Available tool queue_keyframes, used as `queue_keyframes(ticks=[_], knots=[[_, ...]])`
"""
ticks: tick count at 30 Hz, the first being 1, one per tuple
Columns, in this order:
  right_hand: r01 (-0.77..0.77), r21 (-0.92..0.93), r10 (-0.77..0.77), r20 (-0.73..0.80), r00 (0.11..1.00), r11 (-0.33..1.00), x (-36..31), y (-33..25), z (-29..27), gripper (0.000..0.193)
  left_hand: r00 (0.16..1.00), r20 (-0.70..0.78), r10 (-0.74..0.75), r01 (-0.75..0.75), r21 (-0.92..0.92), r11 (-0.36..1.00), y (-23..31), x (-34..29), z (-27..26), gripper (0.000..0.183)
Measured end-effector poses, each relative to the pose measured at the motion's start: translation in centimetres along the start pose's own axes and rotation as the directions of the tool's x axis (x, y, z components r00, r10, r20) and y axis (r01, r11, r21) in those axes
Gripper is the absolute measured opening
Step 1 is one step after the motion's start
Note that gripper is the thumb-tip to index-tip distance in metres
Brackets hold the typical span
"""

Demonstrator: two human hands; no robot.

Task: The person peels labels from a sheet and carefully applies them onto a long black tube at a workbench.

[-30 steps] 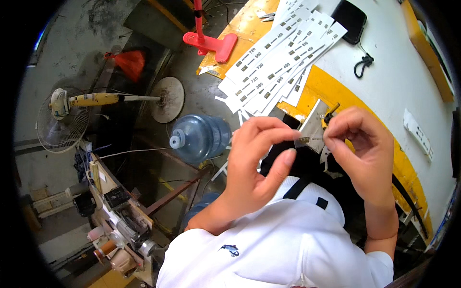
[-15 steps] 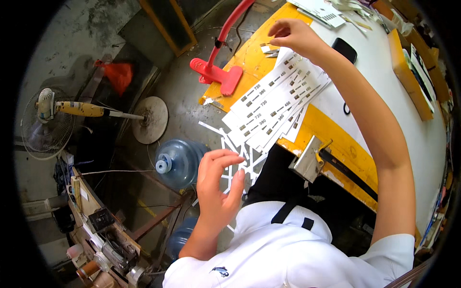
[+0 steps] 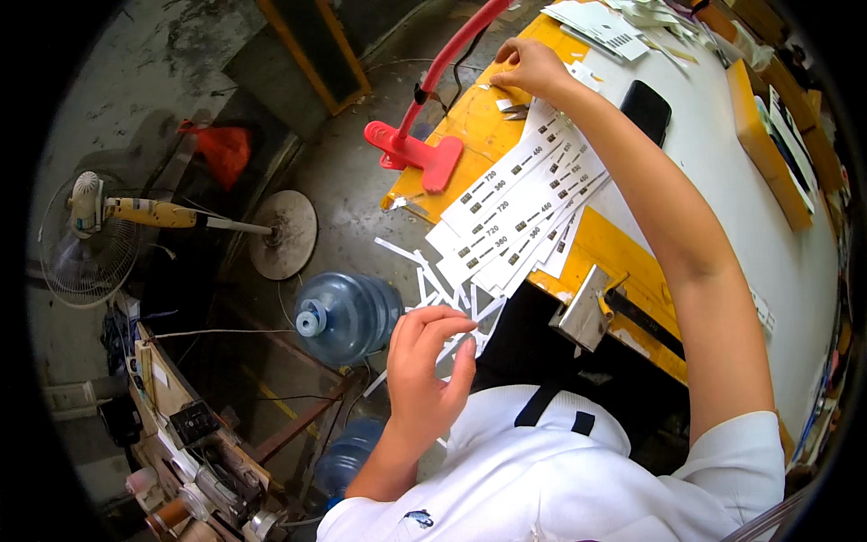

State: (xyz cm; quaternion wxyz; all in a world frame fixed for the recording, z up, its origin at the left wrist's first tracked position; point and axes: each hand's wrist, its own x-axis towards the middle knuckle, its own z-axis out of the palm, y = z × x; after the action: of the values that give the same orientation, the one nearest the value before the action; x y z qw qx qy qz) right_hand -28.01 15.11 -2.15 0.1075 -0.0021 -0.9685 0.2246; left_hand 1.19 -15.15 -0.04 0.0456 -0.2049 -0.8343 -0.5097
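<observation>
My right hand (image 3: 533, 70) reaches over the far left part of the yellow table edge (image 3: 479, 113). Its fingers are bent, a gap shows between thumb and forefinger, and I see nothing held. Just below it lie small metal snips (image 3: 515, 112) and a small white paper scrap (image 3: 503, 105). Under my right forearm, a fan of white printed paper strips (image 3: 510, 212) spreads across the table, its near ends hanging over the edge. My left hand (image 3: 426, 366) hovers off the table in front of my body, fingers curved and thumb apart, with nothing in it.
A pink clamp (image 3: 441, 164) with a curved arm grips the table's left edge. White offcuts (image 3: 433, 287) litter the floor beside a blue water bottle (image 3: 348, 316). A metal bracket (image 3: 585, 309) juts from the near edge. A black phone (image 3: 647, 110) and yellow box (image 3: 768, 149) sit rightward.
My right hand has moved a little left, farther out over the yellow edge. My left hand stays raised with its fingers curved. The whole view has shifted slightly.
</observation>
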Motion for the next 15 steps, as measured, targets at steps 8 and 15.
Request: queue_keyframes(ticks=[8,15], knots=[[0.122,0.242,-0.127,0.005,0.992,0.963,-8.3,-1.0,-8.1,0.025,0.986,0.149,0.077,-0.065,-0.082,0.994,0.7,0.1,1.8,0.019],[0.072,-0.047,-0.069,0.066,0.995,0.996,-31.3,-2.0,-17.6,0.026,0.911,0.239,0.335,-0.308,-0.143,0.940,2.9,1.2,5.1,0.024]])
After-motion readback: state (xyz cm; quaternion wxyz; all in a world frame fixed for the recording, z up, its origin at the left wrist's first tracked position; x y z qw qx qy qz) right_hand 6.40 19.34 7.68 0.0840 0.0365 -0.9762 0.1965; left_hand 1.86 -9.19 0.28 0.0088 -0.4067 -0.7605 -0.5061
